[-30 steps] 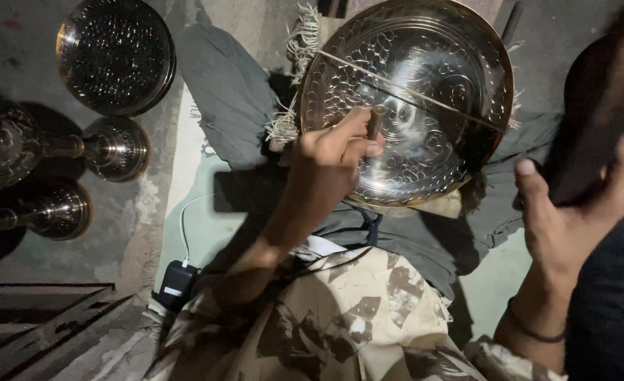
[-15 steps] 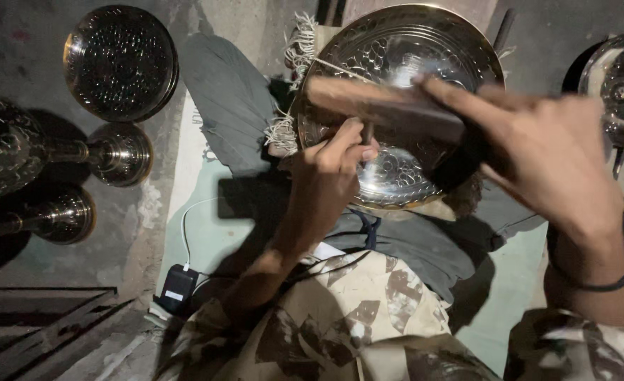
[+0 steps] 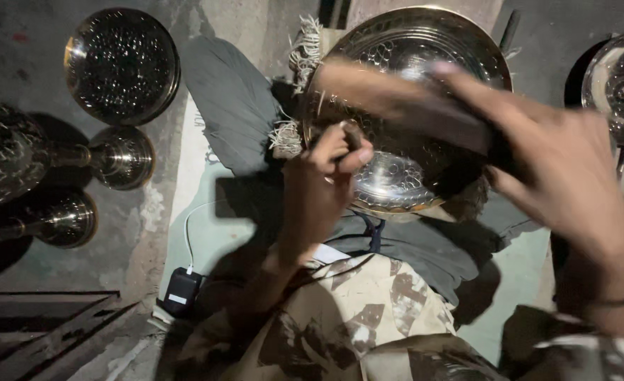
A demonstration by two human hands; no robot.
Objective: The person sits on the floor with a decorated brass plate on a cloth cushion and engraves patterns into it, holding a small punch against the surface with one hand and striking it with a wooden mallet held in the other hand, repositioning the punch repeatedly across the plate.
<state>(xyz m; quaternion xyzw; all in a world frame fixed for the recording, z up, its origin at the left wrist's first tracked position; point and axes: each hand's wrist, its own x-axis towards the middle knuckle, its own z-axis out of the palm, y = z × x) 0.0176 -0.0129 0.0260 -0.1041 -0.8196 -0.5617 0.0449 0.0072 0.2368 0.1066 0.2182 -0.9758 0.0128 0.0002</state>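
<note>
Wooden block (image 3: 410, 106) in right hand (image 3: 566, 176) over metal bowl (image 3: 403, 169)

We have a single head-worn view, looking steeply down from close above our lap onto the engraved metal bowl (image 3: 410, 120) and the floor (image 3: 29, 42) beyond; nearer edges blur, perhaps from motion.

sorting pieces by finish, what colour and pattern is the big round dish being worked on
Silvery metal with a brassy rim, embossed scale-like pattern: the large round metal dish, head view.
</note>
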